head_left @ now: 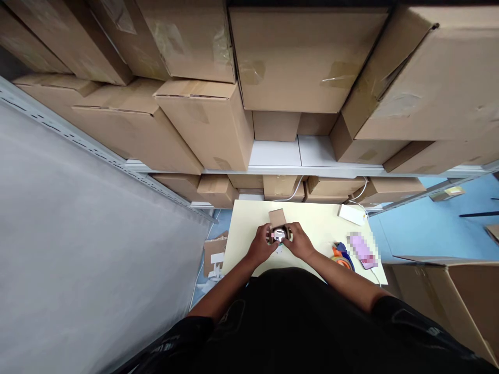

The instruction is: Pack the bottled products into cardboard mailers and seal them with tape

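Note:
A small cardboard box (277,217) with its lid flap raised sits over the pale table (249,215), close to my body. Inside its opening shows a shiny, silvery round item (279,235); its exact kind is too small to make out. My left hand (262,244) is closed around the box's left side, fingers curled at the edge. From the right, my right hand (299,242) grips the opposite side, its thumb near the shiny item. Something small and pale lies just below the box, partly hidden by my hands.
An orange-and-blue tape dispenser (343,256), a blurred pink phone-like item (362,250) and a white box-shaped device (352,214) with a cable lie at the table's right. Shelves of cartons (304,57) rise behind. A large open carton (440,291) stands right; scraps (212,275) lie left.

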The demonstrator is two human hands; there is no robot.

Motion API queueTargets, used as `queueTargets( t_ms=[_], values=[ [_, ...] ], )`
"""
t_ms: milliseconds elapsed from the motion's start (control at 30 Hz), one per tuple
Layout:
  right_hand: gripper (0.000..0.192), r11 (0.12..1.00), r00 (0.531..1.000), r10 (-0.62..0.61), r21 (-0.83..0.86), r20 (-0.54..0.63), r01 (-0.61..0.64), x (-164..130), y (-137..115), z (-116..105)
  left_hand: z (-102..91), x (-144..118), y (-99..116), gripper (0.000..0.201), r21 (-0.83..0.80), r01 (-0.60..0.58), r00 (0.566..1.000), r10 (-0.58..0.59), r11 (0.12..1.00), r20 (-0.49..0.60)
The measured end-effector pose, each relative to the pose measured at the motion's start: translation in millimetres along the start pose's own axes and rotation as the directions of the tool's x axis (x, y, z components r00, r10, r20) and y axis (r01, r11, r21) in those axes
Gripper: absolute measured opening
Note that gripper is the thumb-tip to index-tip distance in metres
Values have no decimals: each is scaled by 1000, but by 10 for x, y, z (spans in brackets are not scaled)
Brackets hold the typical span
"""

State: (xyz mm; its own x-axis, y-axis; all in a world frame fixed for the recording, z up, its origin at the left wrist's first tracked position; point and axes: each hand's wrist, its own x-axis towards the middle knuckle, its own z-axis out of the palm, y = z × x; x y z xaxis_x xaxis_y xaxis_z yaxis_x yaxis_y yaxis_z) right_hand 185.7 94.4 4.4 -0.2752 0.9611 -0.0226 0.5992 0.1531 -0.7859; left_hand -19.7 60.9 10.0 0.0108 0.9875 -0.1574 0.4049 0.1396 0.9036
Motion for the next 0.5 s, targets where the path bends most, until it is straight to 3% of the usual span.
queueTargets(
  t_ms=[133, 233, 333, 500],
  values=[
    [70, 946, 958, 277, 195, -69, -259, 18, 129, -5, -19, -53, -16, 84, -62, 136, 990, -138, 989, -28],
    [50, 903, 934, 356, 258, -3, -343, 28, 159, -38, -33, -73, 7, 74, -121, 188, 979, -196, 975, -54],
    [33, 930, 971, 238, 289, 3, -229, 16, 97, -72, -24, -76, 44, 60, -167, 134, 986, -149, 977, -78],
    [31, 982, 997, -50, 181, -56, 60, -8, -26, -108, -38, -83, 132, 56, -111, -46, 996, 36, 993, -87]
  ],
)
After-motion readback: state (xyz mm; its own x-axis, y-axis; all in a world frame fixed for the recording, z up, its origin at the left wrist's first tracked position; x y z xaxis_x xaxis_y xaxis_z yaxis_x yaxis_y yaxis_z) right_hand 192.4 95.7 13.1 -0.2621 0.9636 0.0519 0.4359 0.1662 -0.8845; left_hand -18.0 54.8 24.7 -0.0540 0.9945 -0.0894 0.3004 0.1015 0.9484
